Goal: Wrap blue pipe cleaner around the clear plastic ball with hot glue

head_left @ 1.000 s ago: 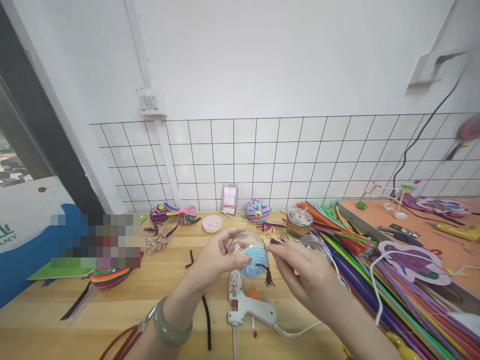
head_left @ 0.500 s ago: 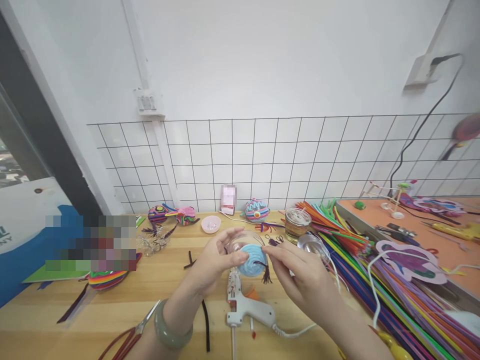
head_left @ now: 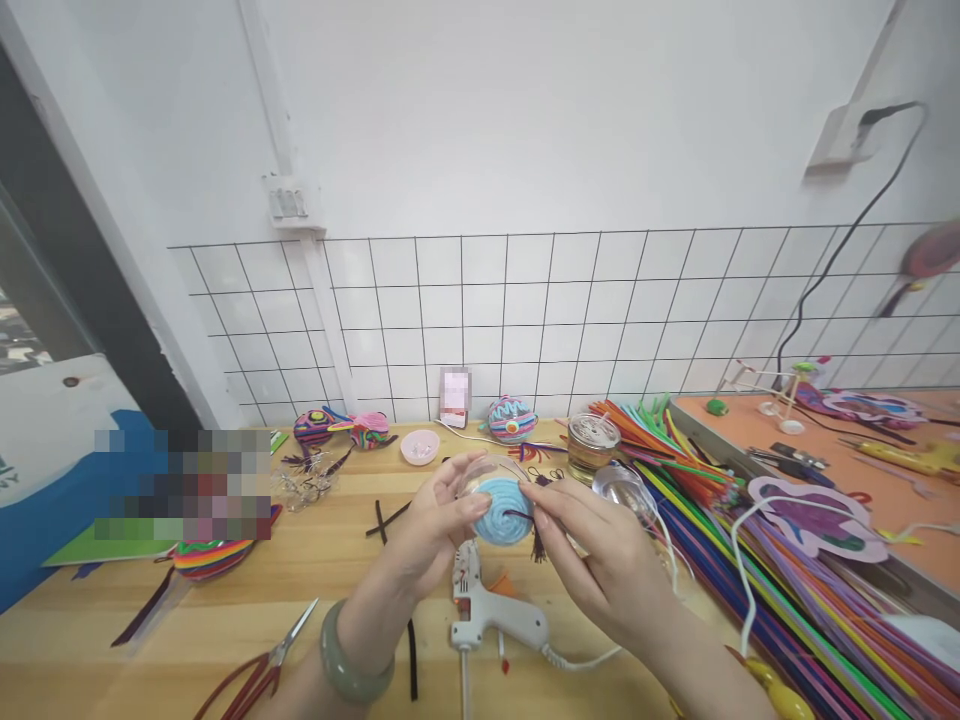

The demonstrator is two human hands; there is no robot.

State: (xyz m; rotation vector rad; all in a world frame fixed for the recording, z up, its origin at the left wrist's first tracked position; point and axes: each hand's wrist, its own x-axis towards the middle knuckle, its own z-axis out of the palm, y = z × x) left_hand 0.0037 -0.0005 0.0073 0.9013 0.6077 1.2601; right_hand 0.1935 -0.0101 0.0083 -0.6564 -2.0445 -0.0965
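Note:
My left hand [head_left: 433,525] is closed around a clear plastic ball, its thumb on the front. A coil of light-blue pipe cleaner [head_left: 501,515] covers the ball's near face, while the clear shell [head_left: 487,470] shows above it. My right hand [head_left: 600,545] pinches at the coil's right edge, apparently on the pipe cleaner; its fingertips partly hide the spot. From the coil's middle a dark cord runs right, and a dark tassel [head_left: 538,545] hangs beside my right fingers. Just below the ball, a white glue gun [head_left: 510,618] rests on the wooden table [head_left: 360,590].
Red-handled scissors [head_left: 262,665] lie at front left, near black strips [head_left: 412,660]. Bundled coloured pipe cleaners [head_left: 750,560] fill the right side, crossed by a white cable [head_left: 742,590]. A glass jar [head_left: 592,445], a pink dish [head_left: 420,447] and a decorated ball [head_left: 512,420] stand behind.
The ball has tilted so more of the blue coil faces me, and it sits slightly higher. My right fingers have moved down the coil's edge, over the cord. The view has shifted a little.

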